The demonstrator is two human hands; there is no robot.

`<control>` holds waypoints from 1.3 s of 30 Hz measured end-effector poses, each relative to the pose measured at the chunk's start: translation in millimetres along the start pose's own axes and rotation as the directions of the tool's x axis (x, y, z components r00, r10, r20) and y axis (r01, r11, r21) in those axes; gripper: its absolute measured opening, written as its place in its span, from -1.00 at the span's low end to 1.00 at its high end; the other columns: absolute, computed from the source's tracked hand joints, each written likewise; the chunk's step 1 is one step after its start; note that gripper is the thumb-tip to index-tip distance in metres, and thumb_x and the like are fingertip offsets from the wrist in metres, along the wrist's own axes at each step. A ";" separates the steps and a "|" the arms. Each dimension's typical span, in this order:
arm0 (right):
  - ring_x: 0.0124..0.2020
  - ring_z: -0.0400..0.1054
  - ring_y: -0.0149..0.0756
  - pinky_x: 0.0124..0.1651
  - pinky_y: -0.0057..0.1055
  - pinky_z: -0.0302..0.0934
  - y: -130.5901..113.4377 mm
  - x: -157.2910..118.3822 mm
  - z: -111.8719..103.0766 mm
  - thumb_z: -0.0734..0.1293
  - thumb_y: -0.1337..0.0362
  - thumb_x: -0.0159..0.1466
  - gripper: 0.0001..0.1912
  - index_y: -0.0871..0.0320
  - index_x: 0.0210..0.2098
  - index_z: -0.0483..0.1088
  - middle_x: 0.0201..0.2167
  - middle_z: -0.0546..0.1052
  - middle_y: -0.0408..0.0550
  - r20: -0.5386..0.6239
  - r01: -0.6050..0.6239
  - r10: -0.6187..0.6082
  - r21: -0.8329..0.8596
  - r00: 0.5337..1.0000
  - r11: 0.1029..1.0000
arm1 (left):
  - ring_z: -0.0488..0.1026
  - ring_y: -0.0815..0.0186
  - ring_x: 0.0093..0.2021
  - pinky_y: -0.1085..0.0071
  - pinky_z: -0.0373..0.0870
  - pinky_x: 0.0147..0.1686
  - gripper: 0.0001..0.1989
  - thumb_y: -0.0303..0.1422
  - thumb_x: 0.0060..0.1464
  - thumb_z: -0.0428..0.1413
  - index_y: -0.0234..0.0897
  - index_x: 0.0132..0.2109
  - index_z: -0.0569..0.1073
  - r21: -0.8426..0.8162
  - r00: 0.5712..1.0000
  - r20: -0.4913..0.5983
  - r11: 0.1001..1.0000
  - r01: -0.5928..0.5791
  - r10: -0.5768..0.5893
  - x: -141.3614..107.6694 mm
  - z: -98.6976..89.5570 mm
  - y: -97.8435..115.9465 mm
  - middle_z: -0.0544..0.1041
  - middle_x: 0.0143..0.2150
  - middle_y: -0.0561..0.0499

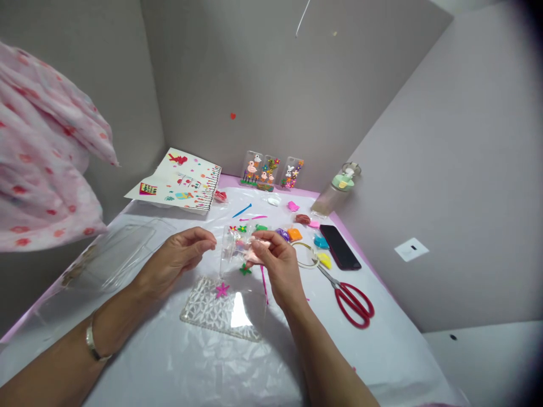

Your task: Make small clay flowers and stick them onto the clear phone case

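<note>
My right hand pinches a small packet of pale pink clay above the middle of the table. To its left my left hand is held up with thumb and fingertips together; what they hold, if anything, is too small to make out. Just below lies a clear phone case with a patterned surface, bearing a pink clay flower. Behind it is a clear box, partly hidden by my right hand, with small colourful flowers around it. A green clay flower lies close under the right fingertips.
Red-handled scissors, a black phone and several coloured clay packets lie to the right. Decorated phone cases lean on the back wall, near a bottle. A drawn-on card and clear plastic cases are left.
</note>
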State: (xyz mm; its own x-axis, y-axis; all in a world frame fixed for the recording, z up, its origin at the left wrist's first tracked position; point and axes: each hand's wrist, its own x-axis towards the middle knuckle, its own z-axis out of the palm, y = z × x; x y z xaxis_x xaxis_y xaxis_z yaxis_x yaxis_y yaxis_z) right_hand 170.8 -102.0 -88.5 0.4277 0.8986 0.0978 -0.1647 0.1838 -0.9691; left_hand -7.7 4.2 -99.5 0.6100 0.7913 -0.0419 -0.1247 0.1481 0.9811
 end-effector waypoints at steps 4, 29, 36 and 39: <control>-0.53 0.37 -0.44 -0.43 -0.45 0.43 1.5 0.4 -0.6 0.51 0.15 0.13 -0.75 0.13 -0.27 0.50 -0.48 0.49 -0.22 0.010 -0.009 0.009 0.019 1.000 1.000 | -0.14 0.60 -0.65 0.57 -0.20 -0.74 -0.76 -0.21 0.10 0.29 -0.25 -0.31 0.44 -0.220 0.994 0.100 0.973 0.067 -0.046 -2.1 -5.4 5.7 0.51 -0.29 0.08; -0.52 0.38 -0.44 -0.44 -0.47 0.39 6.2 2.7 -1.5 0.51 0.15 0.11 -0.75 0.13 -0.29 0.50 -0.47 0.51 -0.21 0.007 -0.019 0.019 0.031 1.000 0.999 | -0.02 0.64 -0.62 0.62 -0.15 -0.70 -0.63 -0.23 -0.05 0.40 -0.18 -0.07 0.61 -0.101 0.997 -0.019 0.992 0.077 -0.079 2.8 -6.7 -5.8 0.58 -0.16 -0.03; -0.53 0.38 -0.44 -0.44 -0.47 0.39 5.8 2.4 -1.2 0.51 0.15 0.12 -0.76 0.12 -0.29 0.50 -0.48 0.51 -0.22 0.009 -0.020 0.020 0.032 1.000 0.999 | -0.04 0.63 -0.66 0.62 -0.18 -0.70 -0.63 -0.14 -0.16 0.44 -0.26 -0.26 0.58 -0.074 0.996 -0.051 0.995 0.068 -0.071 2.2 -0.9 -3.4 0.47 -0.47 0.12; -0.52 0.38 -0.44 -0.44 -0.46 0.39 6.5 2.3 -1.4 0.51 0.15 0.12 -0.77 0.12 -0.28 0.51 -0.47 0.50 -0.21 0.013 -0.017 0.017 0.031 1.000 0.999 | -0.03 0.62 -0.66 0.61 -0.16 -0.70 -0.67 -0.15 -0.11 0.41 -0.27 -0.31 0.55 -0.082 0.999 -0.020 0.996 0.045 -0.046 2.4 -1.4 -3.3 0.46 -0.44 0.12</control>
State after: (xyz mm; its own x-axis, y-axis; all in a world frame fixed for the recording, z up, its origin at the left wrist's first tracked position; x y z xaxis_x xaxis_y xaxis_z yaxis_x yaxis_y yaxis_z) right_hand 172.0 -99.3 -94.9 0.4129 0.9069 0.0842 -0.2001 0.1805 -0.9630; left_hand -6.9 6.4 -103.1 0.5994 0.7953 -0.0910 -0.1608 0.2310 0.9596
